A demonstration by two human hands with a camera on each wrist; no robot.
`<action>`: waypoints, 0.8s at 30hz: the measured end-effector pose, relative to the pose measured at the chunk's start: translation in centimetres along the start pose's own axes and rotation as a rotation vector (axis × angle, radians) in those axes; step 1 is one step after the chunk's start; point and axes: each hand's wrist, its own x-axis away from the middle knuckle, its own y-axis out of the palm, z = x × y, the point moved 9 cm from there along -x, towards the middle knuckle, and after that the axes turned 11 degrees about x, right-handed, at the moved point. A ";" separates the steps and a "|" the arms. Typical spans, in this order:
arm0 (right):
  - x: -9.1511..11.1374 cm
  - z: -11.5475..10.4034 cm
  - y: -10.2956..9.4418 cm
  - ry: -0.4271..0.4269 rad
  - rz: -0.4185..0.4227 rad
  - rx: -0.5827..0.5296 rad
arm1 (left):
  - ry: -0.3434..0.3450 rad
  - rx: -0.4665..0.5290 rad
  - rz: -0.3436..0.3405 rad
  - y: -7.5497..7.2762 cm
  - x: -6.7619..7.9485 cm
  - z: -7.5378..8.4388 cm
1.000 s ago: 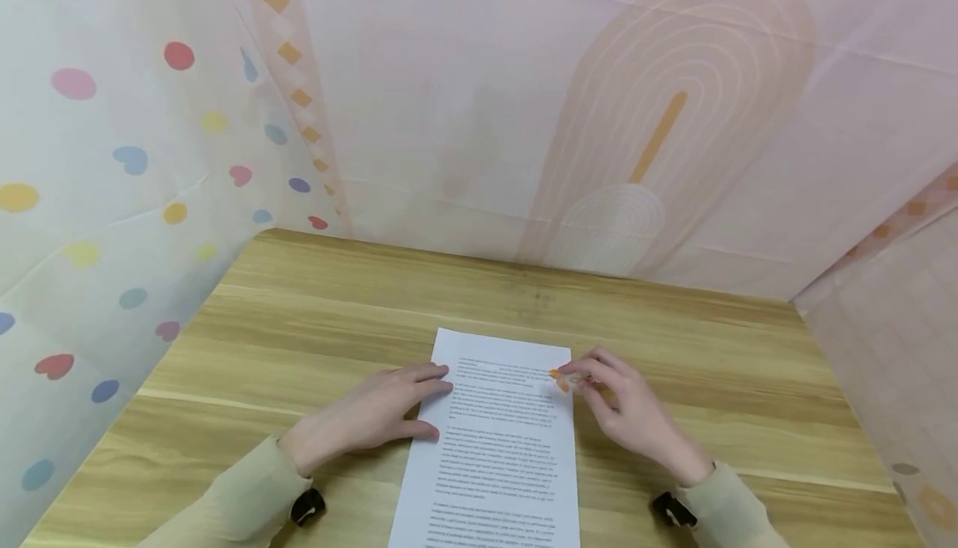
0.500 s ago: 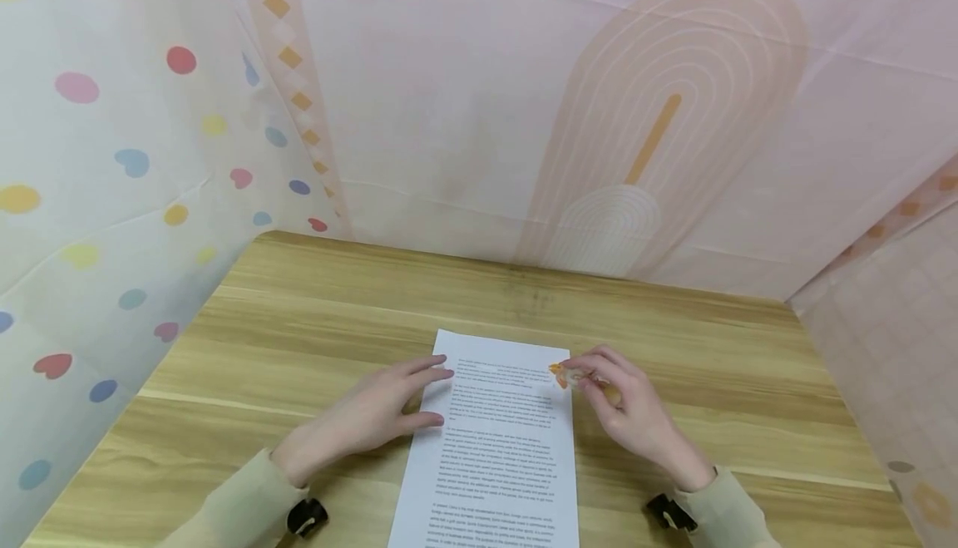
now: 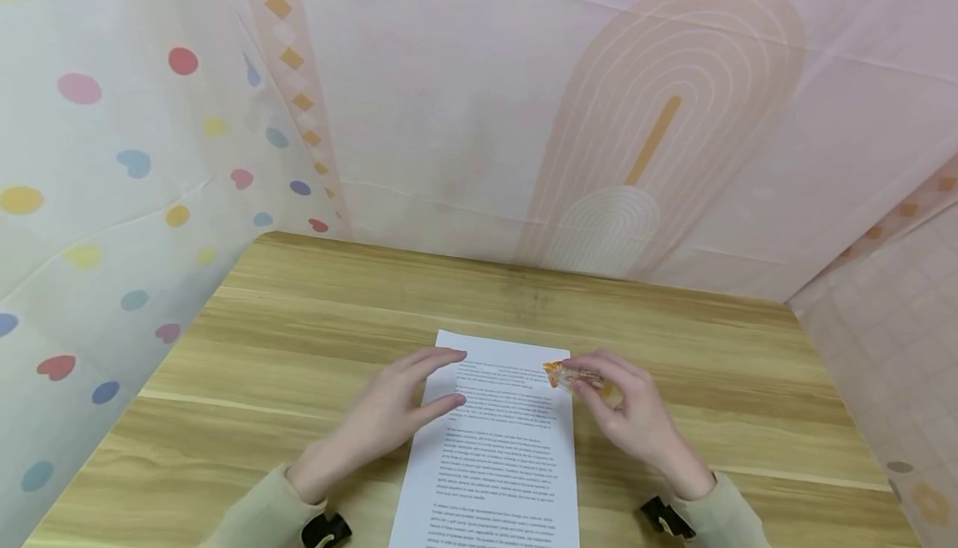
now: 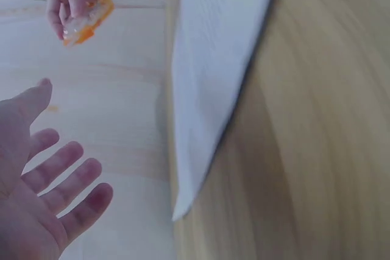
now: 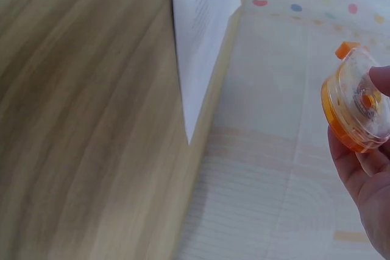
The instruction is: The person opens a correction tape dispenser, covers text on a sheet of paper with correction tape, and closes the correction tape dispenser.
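Head: paper (image 3: 494, 448) on wood table (image 3: 718, 357), patterned backdrop (image 3: 441, 116)

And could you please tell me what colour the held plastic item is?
The plastic item is orange and clear; the right wrist view shows it best.

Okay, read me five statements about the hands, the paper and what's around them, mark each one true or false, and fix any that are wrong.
1. The right hand holds an orange-and-clear case. True.
2. The left hand grips that case too. False: the left hand holds nothing, and its fingers are spread.
3. A paper lies on the wooden table. True.
4. The paper is completely blank. False: it carries lines of dark printed text, too small to read.
5. The cloth on the left side is patterned with colored dots and hearts. True.
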 end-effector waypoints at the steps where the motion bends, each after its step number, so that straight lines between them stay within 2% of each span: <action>1: 0.0 -0.2 -0.1 -0.008 0.011 0.000 | 0.004 0.023 0.016 0.0 -0.1 0.3; 4: -0.2 -0.8 -0.4 -0.021 0.029 -0.004 | 0.015 0.090 0.044 0.2 -0.3 1.2; 9: -0.2 -1.4 -0.6 -0.004 0.026 -0.029 | 0.016 0.186 0.037 1.0 -0.8 2.4; 14: -0.2 -2.3 -0.6 -0.030 0.035 -0.046 | 0.033 0.223 0.022 1.9 -1.0 3.4; 24: -0.3 -3.7 -1.1 -0.043 0.069 -0.082 | 0.045 0.279 0.025 2.6 -1.5 4.8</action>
